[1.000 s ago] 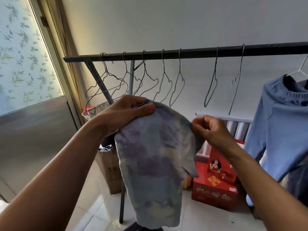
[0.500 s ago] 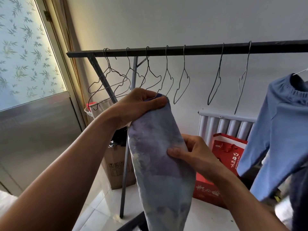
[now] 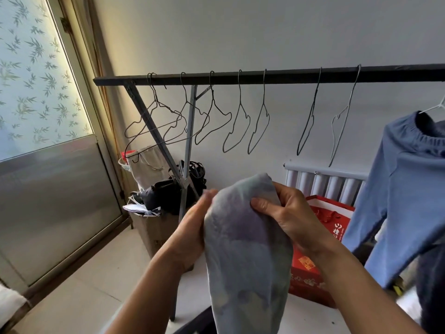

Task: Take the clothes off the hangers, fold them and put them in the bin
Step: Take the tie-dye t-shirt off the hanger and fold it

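Observation:
A tie-dyed purple and pale blue garment (image 3: 245,256) hangs folded lengthwise in front of me, below the rail. My right hand (image 3: 286,215) grips its top, thumb across the front. My left hand (image 3: 190,230) lies along its left edge with the fingers straight and blurred, touching the cloth. Several empty wire hangers (image 3: 237,116) hang on the black rail (image 3: 277,74). At the right a blue sweatshirt (image 3: 404,189) hangs on a white hanger (image 3: 435,107). I see no bin.
A cardboard box (image 3: 154,227) stuffed with a dark bag and papers stands by the rack's leg (image 3: 185,165). Red gift boxes (image 3: 310,276) and a red paper bag (image 3: 334,215) sit under the white radiator (image 3: 325,182). A frosted door (image 3: 48,165) is at the left.
Both hands have come down from rail height with the garment. My right hand moved up to grip its top, and my left hand let go of the top and slid to the left edge.

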